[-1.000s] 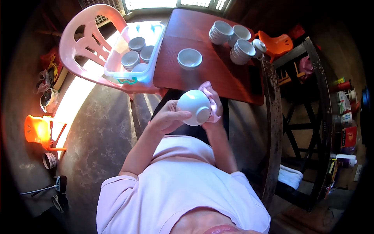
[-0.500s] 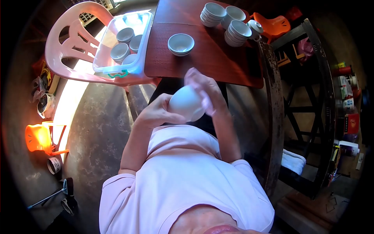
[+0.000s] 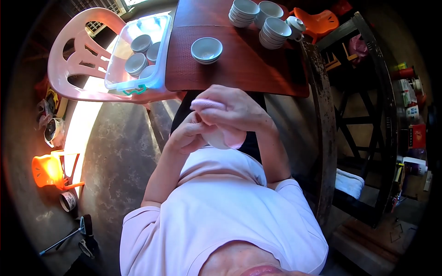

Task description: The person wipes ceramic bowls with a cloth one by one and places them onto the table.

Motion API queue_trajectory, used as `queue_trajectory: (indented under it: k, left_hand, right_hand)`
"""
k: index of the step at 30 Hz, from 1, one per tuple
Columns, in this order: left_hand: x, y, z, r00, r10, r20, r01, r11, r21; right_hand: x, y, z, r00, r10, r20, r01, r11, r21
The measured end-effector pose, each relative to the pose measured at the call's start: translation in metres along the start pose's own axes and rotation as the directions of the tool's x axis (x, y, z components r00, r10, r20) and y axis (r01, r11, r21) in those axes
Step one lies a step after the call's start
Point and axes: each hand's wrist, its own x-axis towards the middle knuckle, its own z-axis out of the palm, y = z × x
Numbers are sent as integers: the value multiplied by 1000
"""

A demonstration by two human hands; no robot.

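Note:
In front of my waist, a white bowl (image 3: 214,139) is held between both hands and mostly hidden by them. My left hand (image 3: 185,134) grips its left side, fingers closed on the rim. My right hand (image 3: 237,109) lies across the bowl, closed on a pink cloth (image 3: 209,104) that is pressed to the bowl's surface. Part of the cloth hangs below the right fingers. Just beyond my hands, a short stack of white bowls (image 3: 206,49) stands on the red-brown table (image 3: 184,76).
Stacked bowls (image 3: 275,33) and a lidded white teapot (image 3: 295,26) stand at the table's far right. A clear plastic bin (image 3: 115,78) with more bowls rests on a pink chair (image 3: 62,87) at left. A dark wooden frame (image 3: 322,152) rises at right.
My right hand has swung left over the bowl with the cloth, covering most of it. The bowl has turned and sits slightly lower in my left hand. The view has shifted a little.

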Motion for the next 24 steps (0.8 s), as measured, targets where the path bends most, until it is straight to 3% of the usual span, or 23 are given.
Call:
queue_trajectory:
  k: [1, 4, 5, 6, 7, 9, 10, 11, 12, 14, 15, 16, 18, 19, 20, 21, 22, 23, 24]
  left_hand:
    - [1, 1, 0, 999, 31, 30, -30, 999, -32]
    - [3, 8, 0, 998, 52, 40, -42, 972, -232]
    - [2, 10, -1, 999, 47, 27, -36, 949, -315]
    - [1, 9, -4, 997, 74, -3, -70, 929, -364]
    - [0, 5, -9, 995, 99, -33, -104, 906, -411]
    - [0, 4, -10, 990, 124, -62, -139, 885, -445]
    - [1, 4, -8, 990, 130, -59, -143, 889, -435]
    - [2, 4, -6, 989, 134, -57, -145, 894, -424]
    - [3, 5, -4, 989, 136, -54, -147, 899, -413]
    - [1, 9, 1, 990, 142, -18, -142, 968, -205]
    - [0, 6, 1, 991, 130, 12, -128, 984, -126]
    - [-1, 5, 3, 993, 114, 44, -112, 993, -44]
    - [-3, 2, 13, 981, 195, -16, -194, 979, 59]
    - [-3, 6, 15, 976, 218, -23, -215, 974, 70]
    - [-4, 9, 15, 970, 241, -28, -238, 968, 83]
    - [-5, 8, 9, 959, 276, -71, -263, 952, 154]
    - [-3, 6, 7, 942, 330, -60, -309, 925, 222]
    - [-1, 2, 8, 924, 380, -47, -352, 891, 288]
    - [-2, 0, 8, 903, 428, -30, -391, 850, 353]
  right_hand:
    - [1, 1, -2, 995, -78, 54, 81, 996, -48]
    - [-5, 23, 8, 938, -261, -228, 295, 946, 132]
    - [-9, 29, 21, 822, -435, -367, 415, 900, -137]
    - [-18, 35, 36, 787, -381, -486, 365, 922, -131]
    - [-18, 54, 60, 688, -392, -611, 364, 914, -177]
    - [-22, 59, 86, 588, -372, -718, 292, 926, -241]
    - [-24, 50, 89, 605, -347, -716, 230, 938, -259]
    - [-17, 42, 89, 529, -297, -795, 324, 936, -134]
    - [-16, 36, 76, 662, -279, -696, 268, 955, -128]
    - [-15, 25, 34, 871, -200, -449, 151, 978, -142]
    - [-8, 4, 15, 931, -83, -355, 99, 995, 27]
    - [-3, -1, -1, 991, -58, -120, 62, 998, 29]
    - [2, 1, -5, 999, -38, -37, 41, 997, 60]
    - [2, 8, 2, 986, 19, -164, 14, 980, 197]
    - [3, 21, 14, 956, 88, -279, 10, 943, 332]
    - [7, 30, 24, 924, 48, -379, 172, 833, 527]
    - [12, 28, 32, 799, -98, -594, 393, 832, 391]
    - [10, 22, 48, 757, 222, -614, 404, 580, 708]
    - [6, 20, 60, 712, 510, -484, 445, 206, 872]
